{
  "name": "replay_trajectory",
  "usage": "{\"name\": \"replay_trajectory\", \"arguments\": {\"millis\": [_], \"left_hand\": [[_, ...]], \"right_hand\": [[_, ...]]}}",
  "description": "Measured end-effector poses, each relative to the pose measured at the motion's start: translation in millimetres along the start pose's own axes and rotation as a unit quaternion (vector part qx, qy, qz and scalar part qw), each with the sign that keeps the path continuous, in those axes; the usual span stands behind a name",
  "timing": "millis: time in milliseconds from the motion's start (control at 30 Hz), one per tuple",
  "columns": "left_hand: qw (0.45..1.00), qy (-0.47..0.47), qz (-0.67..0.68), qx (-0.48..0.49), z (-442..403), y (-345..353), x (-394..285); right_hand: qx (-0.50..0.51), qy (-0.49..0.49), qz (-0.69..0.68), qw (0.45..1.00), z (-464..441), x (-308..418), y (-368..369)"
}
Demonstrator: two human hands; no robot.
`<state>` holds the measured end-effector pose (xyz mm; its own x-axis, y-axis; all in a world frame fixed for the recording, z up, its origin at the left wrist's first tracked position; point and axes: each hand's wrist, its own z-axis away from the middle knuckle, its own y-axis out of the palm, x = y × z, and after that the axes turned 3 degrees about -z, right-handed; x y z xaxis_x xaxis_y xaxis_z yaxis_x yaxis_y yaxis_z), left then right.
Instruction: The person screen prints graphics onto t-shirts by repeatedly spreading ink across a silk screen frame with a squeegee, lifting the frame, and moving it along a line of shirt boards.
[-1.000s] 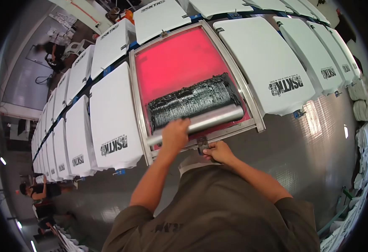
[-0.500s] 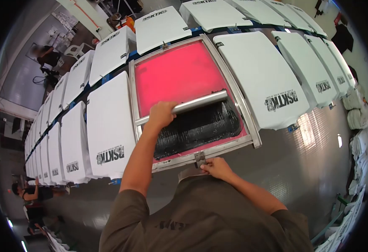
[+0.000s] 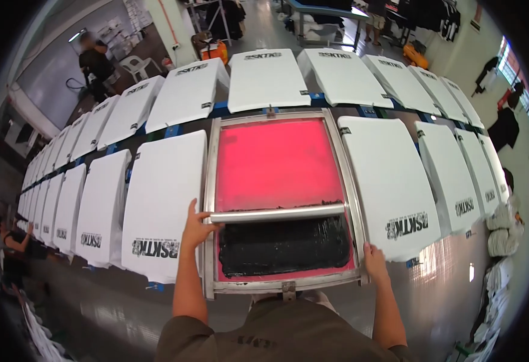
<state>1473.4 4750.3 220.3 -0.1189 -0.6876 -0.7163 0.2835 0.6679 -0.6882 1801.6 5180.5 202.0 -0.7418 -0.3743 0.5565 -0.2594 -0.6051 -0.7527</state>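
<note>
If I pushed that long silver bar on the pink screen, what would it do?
The silver bar looks like straight metal, so it's probably stiff. Its shiny top seems smooth, so it could feel slippery. The black ink beside it looks wet, so pushing might smear some.

Close head-worn view, forward and down over pink screen (image 3: 279, 163)
</note>
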Motion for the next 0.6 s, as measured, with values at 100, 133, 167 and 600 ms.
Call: {"name": "replay_trajectory", "arguments": {"millis": [100,133,167,600], "left_hand": [[0.977,-0.013,0.209,0.028,-12.2,27.2,39.3],[0.975,-0.018,0.222,0.015,-14.6,31.9,50.4],[0.972,-0.022,0.234,0.003,-13.3,35.0,50.6],[0.960,-0.007,0.279,-0.006,26.0,147.4,-174.4]], "right_hand": [[0.095,0.043,-0.202,0.974,-13.7,-12.7,20.1],[0.087,0.071,-0.249,0.962,-15.0,-12.5,22.8],[0.086,0.102,-0.261,0.956,-19.0,-16.0,27.0],[-0.047,0.066,-0.351,0.933,-48.1,-145.7,-132.2]]}}
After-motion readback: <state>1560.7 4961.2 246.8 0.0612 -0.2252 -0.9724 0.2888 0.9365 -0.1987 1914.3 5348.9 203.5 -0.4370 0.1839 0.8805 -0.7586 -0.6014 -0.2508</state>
